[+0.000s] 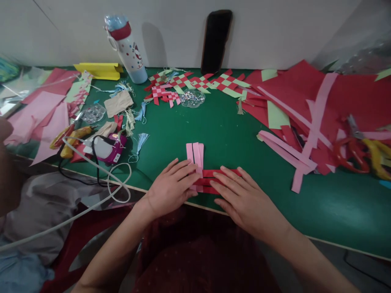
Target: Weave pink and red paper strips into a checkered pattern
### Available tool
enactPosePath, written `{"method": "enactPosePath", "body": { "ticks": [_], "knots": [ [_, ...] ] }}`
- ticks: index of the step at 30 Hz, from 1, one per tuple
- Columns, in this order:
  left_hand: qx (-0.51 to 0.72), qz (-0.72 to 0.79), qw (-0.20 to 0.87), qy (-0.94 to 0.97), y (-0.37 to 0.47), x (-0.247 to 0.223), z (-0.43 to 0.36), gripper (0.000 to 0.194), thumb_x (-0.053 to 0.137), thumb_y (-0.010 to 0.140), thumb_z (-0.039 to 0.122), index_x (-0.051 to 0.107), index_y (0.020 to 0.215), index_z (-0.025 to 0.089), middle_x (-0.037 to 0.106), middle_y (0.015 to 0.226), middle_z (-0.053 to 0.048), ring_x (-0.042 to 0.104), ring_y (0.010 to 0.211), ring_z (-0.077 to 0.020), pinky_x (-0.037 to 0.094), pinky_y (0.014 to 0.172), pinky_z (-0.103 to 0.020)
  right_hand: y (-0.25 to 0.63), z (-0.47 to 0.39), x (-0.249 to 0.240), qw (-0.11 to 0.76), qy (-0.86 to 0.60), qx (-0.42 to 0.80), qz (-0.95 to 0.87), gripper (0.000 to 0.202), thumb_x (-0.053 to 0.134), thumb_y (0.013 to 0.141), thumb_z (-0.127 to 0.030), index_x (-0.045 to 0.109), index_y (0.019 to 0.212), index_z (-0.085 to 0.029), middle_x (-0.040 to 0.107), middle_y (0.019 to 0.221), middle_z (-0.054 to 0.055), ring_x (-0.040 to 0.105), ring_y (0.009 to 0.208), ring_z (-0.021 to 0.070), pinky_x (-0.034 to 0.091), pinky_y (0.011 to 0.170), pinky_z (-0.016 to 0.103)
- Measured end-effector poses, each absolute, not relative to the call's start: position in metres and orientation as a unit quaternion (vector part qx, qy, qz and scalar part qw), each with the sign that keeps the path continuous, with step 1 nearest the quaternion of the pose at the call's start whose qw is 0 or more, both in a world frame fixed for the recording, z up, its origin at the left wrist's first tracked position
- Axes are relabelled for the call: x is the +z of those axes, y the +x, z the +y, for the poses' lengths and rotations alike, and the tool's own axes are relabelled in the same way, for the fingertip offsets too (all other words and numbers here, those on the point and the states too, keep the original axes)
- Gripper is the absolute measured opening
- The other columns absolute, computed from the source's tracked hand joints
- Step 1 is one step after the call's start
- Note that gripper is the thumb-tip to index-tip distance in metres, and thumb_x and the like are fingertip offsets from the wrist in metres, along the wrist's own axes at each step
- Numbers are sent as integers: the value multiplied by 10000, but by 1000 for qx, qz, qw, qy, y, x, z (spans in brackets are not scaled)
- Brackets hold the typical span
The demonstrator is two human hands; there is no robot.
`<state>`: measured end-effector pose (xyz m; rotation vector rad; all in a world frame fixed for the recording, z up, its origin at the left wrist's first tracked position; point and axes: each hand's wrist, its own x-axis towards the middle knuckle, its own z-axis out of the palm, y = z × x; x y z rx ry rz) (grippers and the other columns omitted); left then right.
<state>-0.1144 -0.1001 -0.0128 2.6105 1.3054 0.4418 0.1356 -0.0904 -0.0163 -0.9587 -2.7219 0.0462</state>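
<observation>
Pink paper strips (pixel 198 154) stand out away from me at the middle of the green table, crossing red paper strips (pixel 208 182) that run to the right. My left hand (pixel 172 183) lies flat over the crossing, its fingers spread on the pink strips and the left end of the red ones. On the red strips rests my right hand (pixel 241 193), fingers spread and pointing left. Both palms face down, and the fingers hide part of the crossing and the right ends of the red strips.
Scissors (pixel 351 154), pink strips (pixel 317 118) and red sheets (pixel 360 97) lie at right. Behind are woven paper pieces (pixel 201 82), a bottle (pixel 131 55) and a phone (pixel 216 40). Tassels (pixel 141 144), a purple device (pixel 114 148) and a white cable (pixel 100 199) are at left, near another person's arm (pixel 9 175).
</observation>
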Motion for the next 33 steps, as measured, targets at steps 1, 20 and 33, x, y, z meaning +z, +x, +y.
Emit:
{"method": "enactPosePath", "body": {
  "ticks": [1, 20, 33],
  "knots": [
    [140, 441, 93, 882, -114, -12, -97, 370, 550, 952, 362, 566, 1279, 191, 563, 1378, -92, 439, 1351, -241, 313, 1153, -488, 136, -90, -16, 129, -331, 15, -935, 354, 436, 978, -281, 626, 1246, -149, 630, 1316, 108, 493, 1303, 295, 364, 1084, 543],
    [135, 430, 98, 887, -128, -21, -88, 485, 538, 928, 511, 544, 1299, 199, 554, 1389, -82, 408, 1377, -240, 276, 1168, -481, 138, -87, -17, 135, -334, 20, -933, 349, 446, 983, -310, 641, 1219, -142, 638, 1305, 109, 523, 1276, 295, 380, 1070, 539],
    [186, 439, 156, 865, -101, -9, -97, 416, 668, 870, 325, 538, 1231, 164, 616, 1198, -105, 537, 1104, -254, 462, 993, -458, 137, -87, -16, 124, -342, 32, -931, 335, 481, 964, -301, 645, 1226, -172, 634, 1310, 114, 520, 1278, 299, 380, 1067, 572]
  ]
}}
